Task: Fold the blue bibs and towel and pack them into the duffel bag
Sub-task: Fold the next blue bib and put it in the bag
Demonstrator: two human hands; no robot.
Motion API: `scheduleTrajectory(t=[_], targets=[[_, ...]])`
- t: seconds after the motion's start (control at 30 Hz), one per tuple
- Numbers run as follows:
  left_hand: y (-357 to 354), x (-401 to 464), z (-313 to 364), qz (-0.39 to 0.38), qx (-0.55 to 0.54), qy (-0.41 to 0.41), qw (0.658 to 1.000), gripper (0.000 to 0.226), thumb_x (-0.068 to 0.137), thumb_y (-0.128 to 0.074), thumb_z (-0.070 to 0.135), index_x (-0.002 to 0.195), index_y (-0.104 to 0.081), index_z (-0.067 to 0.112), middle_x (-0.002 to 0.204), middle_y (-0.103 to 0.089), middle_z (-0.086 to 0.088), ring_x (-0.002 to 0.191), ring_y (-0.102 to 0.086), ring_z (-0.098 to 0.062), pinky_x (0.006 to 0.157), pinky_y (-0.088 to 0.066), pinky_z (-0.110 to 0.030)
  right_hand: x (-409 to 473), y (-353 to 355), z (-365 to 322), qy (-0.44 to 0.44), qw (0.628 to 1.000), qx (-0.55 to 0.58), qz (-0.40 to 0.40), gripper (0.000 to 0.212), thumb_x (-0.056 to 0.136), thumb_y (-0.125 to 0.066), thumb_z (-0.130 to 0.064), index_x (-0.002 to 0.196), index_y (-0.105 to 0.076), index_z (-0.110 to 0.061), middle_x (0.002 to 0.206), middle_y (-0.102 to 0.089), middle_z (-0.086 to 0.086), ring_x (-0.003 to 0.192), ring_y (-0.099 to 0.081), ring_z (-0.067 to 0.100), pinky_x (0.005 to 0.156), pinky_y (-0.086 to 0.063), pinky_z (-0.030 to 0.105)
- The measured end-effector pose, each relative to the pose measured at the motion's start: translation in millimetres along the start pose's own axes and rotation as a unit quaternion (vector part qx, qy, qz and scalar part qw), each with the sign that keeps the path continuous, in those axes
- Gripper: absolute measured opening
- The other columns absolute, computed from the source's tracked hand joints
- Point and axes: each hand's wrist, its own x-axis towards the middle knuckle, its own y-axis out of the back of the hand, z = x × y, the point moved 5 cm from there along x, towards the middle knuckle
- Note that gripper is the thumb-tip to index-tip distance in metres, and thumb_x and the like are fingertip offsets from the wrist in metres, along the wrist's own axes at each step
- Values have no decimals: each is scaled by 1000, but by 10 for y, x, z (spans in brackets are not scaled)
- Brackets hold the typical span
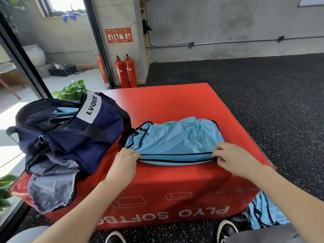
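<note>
The left hand [125, 159] and right hand [228, 156] each pinch an end of the near, black-trimmed hem of the light blue mesh bib [175, 139], which lies on the red plyo box [175, 100]. Between the two pinches the slippery mesh already sags and wrinkles, so a fold from here could go crooked. Just left of the left-hand pinch, the bib's straps lie against the open navy duffel bag [70, 130] and could drag on it.
</note>
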Motion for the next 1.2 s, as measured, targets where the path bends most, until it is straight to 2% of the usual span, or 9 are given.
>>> scheduleTrajectory(t=[0.17, 0.3, 0.47, 0.63, 0.8, 0.87, 1.07, 1.13, 1.2], targets=[[332, 89, -34, 19, 45, 65, 997, 25, 74, -78, 3, 89, -80, 23, 82, -69, 5, 83, -61, -28, 69, -43, -39, -55, 194, 112, -46, 997, 18, 67, 7, 79, -79, -20, 85, -77, -20, 83, -58, -4, 72, -64, 24, 67, -52, 37], [673, 269, 35, 33, -46, 115, 992, 17, 83, -75, 13, 96, -80, 24, 88, -71, 2, 88, -65, -27, 78, -47, -38, -53, 517, 155, -103, 987, 68, 103, 3, 82, -75, -17, 85, -77, -17, 89, -64, -3, 82, -64, 20, 80, -52, 37], [1427, 748, 214, 84, -173, 149, 970, 15, 87, -71, 10, 94, -80, 20, 84, -69, 10, 83, -64, -14, 76, -40, -18, 38, 1337, 107, -173, 935, 183, 251, 8, 80, -77, -3, 83, -76, -10, 84, -65, -2, 82, -60, 14, 74, -35, 7], [2564, 1142, 348, 157, -220, 153, 951, 16, 93, -67, 18, 106, -77, 17, 96, -74, 1, 93, -66, -20, 79, -43, -23, 90, 2620, -107, -159, 897, 253, 324, 8, 90, -74, -23, 95, -77, -18, 91, -68, -7, 87, -62, 9, 83, -43, 25], [3675, 1348, 554, 225, -254, 138, 931, 15, 96, -64, 20, 107, -75, 17, 93, -71, 2, 88, -63, -20, 77, -48, -28, -4, 3849, -413, -111, 877, 276, 377, 13, 92, -71, -29, 96, -76, -18, 89, -72, -7, 82, -62, 9, 77, -46, 28], [4048, 1383, 656, 233, -259, 125, 929, 20, 98, -62, 17, 114, -73, 15, 103, -70, -3, 89, -59, -16, 69, -43, -18, -51, 4219, -513, -101, 875, 272, 388, 15, 92, -71, -31, 97, -77, -18, 88, -72, -8, 79, -63, 8, 74, -48, 26], [4862, 1369, 884, 231, -235, 75, 941, 24, 97, -62, 15, 118, -73, 11, 110, -69, -2, 102, -60, -17, 90, -41, -27, -222, 4879, -668, -94, 870, 255, 411, 20, 90, -74, -34, 99, -79, -16, 85, -75, 0, 79, -68, 18, 65, -45, 18], [5034, 1358, 921, 226, -238, 70, 942, 20, 97, -63, 16, 112, -75, 13, 104, -70, -1, 95, -61, -17, 89, -46, -31, -295, 5003, -698, -95, 862, 265, 422, 20, 88, -76, -38, 94, -80, -19, 77, -75, 5, 69, -66, 28, 63, -44, 26], [5160, 1331, 957, 209, -246, 60, 945, 12, 96, -64, 16, 101, -75, 17, 90, -70, 0, 81, -60, -15, 78, -49, -31, -375, 5095, -735, -90, 859, 264, 430, 20, 86, -76, -41, 88, -80, -21, 64, -70, 3, 55, -55, 18, 58, -42, 26]])
